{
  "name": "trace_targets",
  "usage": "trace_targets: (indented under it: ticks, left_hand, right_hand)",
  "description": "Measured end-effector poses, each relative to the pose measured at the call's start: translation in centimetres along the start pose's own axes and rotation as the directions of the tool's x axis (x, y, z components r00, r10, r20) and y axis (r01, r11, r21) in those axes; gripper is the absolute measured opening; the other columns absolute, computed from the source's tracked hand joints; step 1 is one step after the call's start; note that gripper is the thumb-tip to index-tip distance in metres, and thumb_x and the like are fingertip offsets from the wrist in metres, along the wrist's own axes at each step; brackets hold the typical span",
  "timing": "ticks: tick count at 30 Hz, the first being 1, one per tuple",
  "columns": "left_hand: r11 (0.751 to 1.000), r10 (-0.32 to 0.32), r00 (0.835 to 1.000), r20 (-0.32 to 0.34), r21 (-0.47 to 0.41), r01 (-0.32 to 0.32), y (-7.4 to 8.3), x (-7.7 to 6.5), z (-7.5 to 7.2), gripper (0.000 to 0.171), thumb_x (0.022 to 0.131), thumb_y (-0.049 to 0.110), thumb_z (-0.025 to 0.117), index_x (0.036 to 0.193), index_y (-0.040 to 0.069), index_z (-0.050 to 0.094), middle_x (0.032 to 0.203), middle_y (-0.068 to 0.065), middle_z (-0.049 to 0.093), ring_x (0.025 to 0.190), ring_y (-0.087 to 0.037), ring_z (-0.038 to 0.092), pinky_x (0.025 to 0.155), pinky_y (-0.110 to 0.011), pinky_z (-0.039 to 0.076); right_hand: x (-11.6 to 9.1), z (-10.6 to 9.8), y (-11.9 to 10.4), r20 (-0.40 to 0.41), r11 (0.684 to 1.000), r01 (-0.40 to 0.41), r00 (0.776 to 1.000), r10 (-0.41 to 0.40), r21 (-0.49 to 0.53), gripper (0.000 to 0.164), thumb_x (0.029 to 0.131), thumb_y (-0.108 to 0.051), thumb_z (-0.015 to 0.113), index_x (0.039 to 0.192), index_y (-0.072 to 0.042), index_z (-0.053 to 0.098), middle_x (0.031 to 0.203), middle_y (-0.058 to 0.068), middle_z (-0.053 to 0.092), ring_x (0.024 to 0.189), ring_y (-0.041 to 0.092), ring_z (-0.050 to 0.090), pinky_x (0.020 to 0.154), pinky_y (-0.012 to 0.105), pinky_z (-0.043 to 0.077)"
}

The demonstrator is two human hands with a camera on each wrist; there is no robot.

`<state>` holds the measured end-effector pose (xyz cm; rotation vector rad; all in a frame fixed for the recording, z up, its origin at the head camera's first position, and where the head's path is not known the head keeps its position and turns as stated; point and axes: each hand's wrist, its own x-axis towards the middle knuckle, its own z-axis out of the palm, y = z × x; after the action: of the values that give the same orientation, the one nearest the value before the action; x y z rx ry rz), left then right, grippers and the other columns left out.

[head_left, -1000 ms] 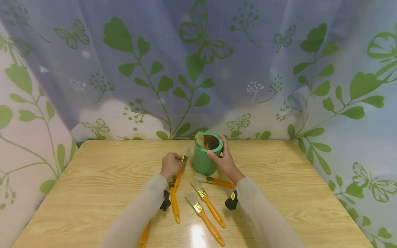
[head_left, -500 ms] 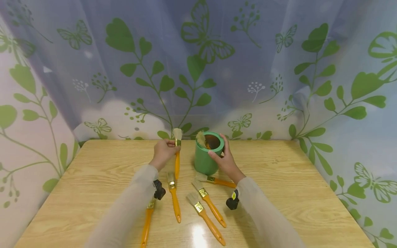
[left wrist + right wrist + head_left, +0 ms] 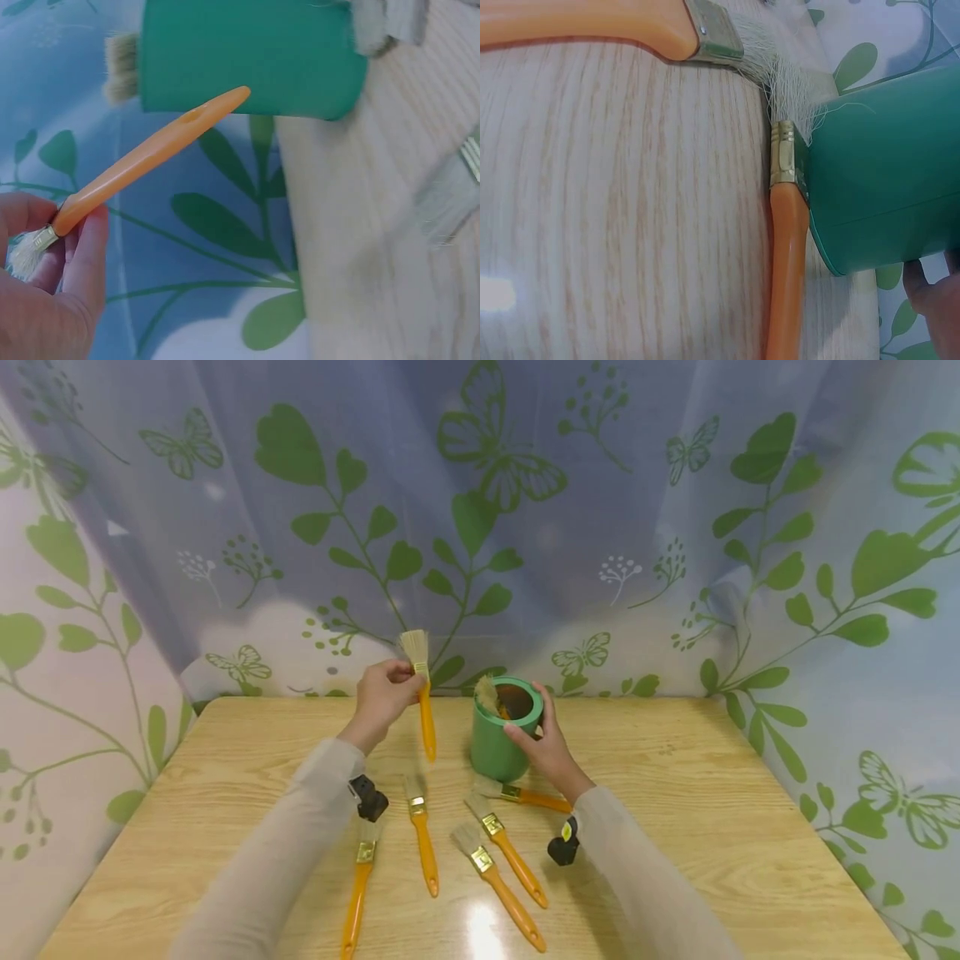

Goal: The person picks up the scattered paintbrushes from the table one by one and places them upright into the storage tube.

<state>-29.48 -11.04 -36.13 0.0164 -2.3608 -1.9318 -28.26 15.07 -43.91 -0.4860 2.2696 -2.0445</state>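
Newly lifted left of the pot point(image 3: 496, 750), a brush point(image 3: 427, 717) is finger-pinched by the left hand point(image 3: 380, 700), leaving 5 brushes point(image 3: 513, 906) in front of the pot as the right hand point(image 3: 553, 750), thumb and fingers apart, grips it.

Green pot point(image 3: 495, 747): cut by the top edge in the left wrist view; interior too dark to read.
Potted brush point(image 3: 486, 695): handle mostly hidden by the wall.
Right grip point(image 3: 547, 747): some fingers hidden behind the pot.
Held brush point(image 3: 426, 718): ferrule partly covered by the left grip point(image 3: 382, 697).
Base-side brush point(image 3: 787, 255): handle cut by the right wrist view's bottom edge.
Leftmost brush point(image 3: 357, 893): handle end cut off below.
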Motion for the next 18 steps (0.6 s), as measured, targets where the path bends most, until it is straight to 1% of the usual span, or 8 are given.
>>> trace_targets:
  ticks: [4, 9, 14, 18]
  left_hand:
    - [1.000, 0.011, 1.000, -0.018, -0.007, -0.011, 1.2, -0.1, -0.1, 0.029, 0.091, 0.008, 0.063, 0.116, -0.007, 0.060, 0.104, -0.018, 0.060, 0.090, -0.028, 0.066, 0.079, -0.034, 0.058]
    - [1.000, 0.023, 0.999, -0.033, 0.015, -0.023, 2.5, -0.3, -0.3, 0.031, 0.092, 0.013, 0.063, 0.118, -0.003, 0.060, 0.107, -0.017, 0.061, 0.087, -0.026, 0.067, 0.073, -0.028, 0.058]
    - [0.999, 0.041, 0.999, -0.030, -0.029, -0.042, 3.7, -0.5, -0.3, 0.032, 0.093, 0.013, 0.063, 0.120, -0.004, 0.058, 0.106, -0.015, 0.059, 0.089, -0.024, 0.064, 0.076, -0.029, 0.058]
    - [0.996, 0.043, 0.999, -0.024, -0.073, -0.044, 4.6, -0.8, -0.2, 0.031, 0.093, 0.012, 0.063, 0.118, -0.005, 0.058, 0.104, -0.013, 0.058, 0.092, -0.024, 0.064, 0.076, -0.026, 0.058]
  right_hand:
    - [-0.2, 0.1, -0.6, 0.000, 1.000, -0.011, 1.000, 0.011, -0.011, 0.080, 0.096, -0.015, 0.058, 0.154, -0.024, 0.003, 0.155, 0.016, 0.018, 0.140, 0.036, 0.023, 0.108, 0.060, 0.029]
    - [-0.2, 0.1, -0.7, 0.004, 1.000, -0.004, 1.000, 0.004, -0.022, 0.080, 0.096, -0.013, 0.056, 0.154, -0.023, 0.002, 0.155, 0.017, 0.017, 0.140, 0.036, 0.022, 0.108, 0.060, 0.029]
    - [-0.3, 0.1, -0.8, 0.003, 1.000, 0.001, 1.000, -0.001, -0.020, 0.080, 0.096, -0.013, 0.057, 0.154, -0.024, 0.003, 0.155, 0.017, 0.017, 0.140, 0.037, 0.022, 0.108, 0.060, 0.030]
    - [-0.3, 0.1, -0.8, 0.004, 1.000, -0.006, 1.000, 0.006, -0.024, 0.080, 0.096, -0.015, 0.057, 0.154, -0.024, 0.003, 0.155, 0.017, 0.017, 0.140, 0.037, 0.022, 0.108, 0.059, 0.030]
